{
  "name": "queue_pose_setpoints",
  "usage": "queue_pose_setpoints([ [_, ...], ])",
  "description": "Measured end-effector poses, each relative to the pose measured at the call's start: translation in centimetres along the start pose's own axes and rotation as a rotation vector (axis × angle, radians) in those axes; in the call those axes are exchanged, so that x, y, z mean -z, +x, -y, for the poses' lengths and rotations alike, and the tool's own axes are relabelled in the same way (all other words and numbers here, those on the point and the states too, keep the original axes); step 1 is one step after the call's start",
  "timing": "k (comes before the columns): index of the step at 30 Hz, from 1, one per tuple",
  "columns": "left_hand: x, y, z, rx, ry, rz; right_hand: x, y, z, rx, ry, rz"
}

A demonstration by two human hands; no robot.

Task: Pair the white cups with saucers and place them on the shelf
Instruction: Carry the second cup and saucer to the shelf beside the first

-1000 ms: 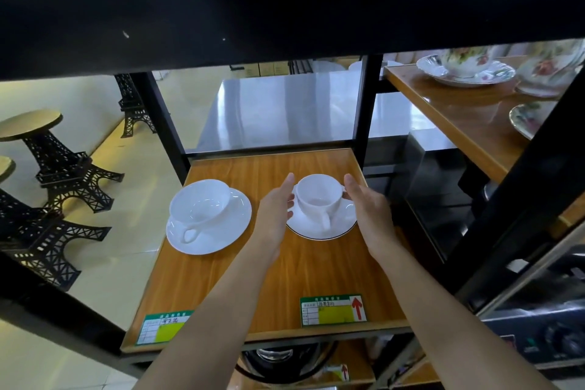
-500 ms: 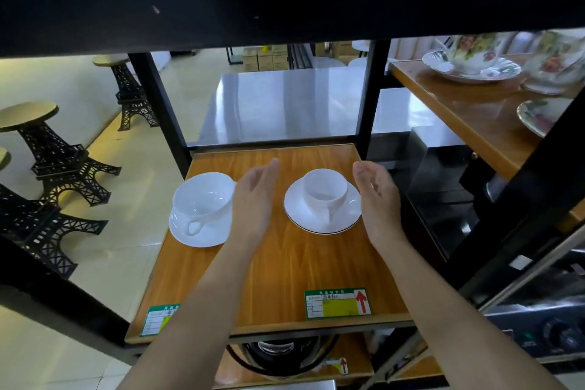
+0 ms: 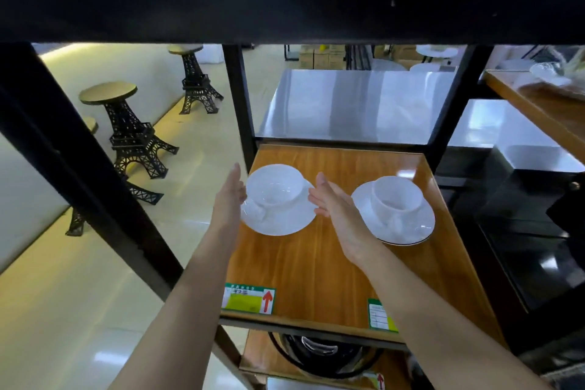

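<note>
A: Where do the cups stand?

B: Both sit on the wooden shelf (image 3: 316, 263). The left cup (image 3: 274, 188) rests on its saucer (image 3: 285, 222) at about ten o'clock on the board; the right cup (image 3: 397, 201) sits on the dark-rimmed saucer (image 3: 421, 228) at about two o'clock.

A: And the hands?

B: The left hand (image 3: 228, 199) is flat and spread at nine o'clock of the left cup, its palm at the saucer's edge. The right hand (image 3: 337, 209) is wide too, fingers straight, at three o'clock of that cup, between the two pairs. Neither holds anything.

A: Do they touch the china?

B: I cannot tell; the left palm covers the saucer's rim, and the cup's handle blurs into the white beside it.

A: Anything else hidden?

B: The right wrist covers part of a green label (image 3: 381, 315). A dark pot (image 3: 319, 355) below is mostly hidden by the board, and glassware (image 3: 547, 71) at one o'clock is smeared.
</note>
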State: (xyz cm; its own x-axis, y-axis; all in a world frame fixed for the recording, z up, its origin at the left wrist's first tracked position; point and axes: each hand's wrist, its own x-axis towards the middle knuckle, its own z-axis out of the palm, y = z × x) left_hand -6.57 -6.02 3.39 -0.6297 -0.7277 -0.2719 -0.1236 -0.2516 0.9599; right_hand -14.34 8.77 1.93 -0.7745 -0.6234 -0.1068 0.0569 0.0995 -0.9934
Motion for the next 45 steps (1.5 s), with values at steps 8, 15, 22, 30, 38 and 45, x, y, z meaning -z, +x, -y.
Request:
queue_pose_setpoints([
  [8, 0.6, -0.2, 0.6, -0.040, 0.116, 0.014, -1.5, 1.0, 0.0, -0.023, -0.007, 0.014],
  [15, 0.7, 0.1, 1.1, -0.062, 0.147, -0.010, -1.6, 1.6, -0.2, -0.015, 0.015, -0.036],
  [22, 0.8, 0.9, 1.6, -0.069, 0.109, -0.059, -1.4, 1.3, -0.5, 0.014, -0.028, -0.094],
  [30, 1.5, 1.6, 1.6, -0.208, 0.082, -0.504, 4.7, -1.6, -1.3, 0.416, -0.262, -0.848],
  [38, -3.9, -3.3, 3.9, -0.779, 0.343, -0.040, 11.1, -4.2, -4.7, 0.044, -0.317, -1.151],
  [45, -9.4, -3.8, 6.3, -0.081, 0.490, 0.353, 12.4, -4.4, -4.9, -0.172, -0.300, -0.923],
])
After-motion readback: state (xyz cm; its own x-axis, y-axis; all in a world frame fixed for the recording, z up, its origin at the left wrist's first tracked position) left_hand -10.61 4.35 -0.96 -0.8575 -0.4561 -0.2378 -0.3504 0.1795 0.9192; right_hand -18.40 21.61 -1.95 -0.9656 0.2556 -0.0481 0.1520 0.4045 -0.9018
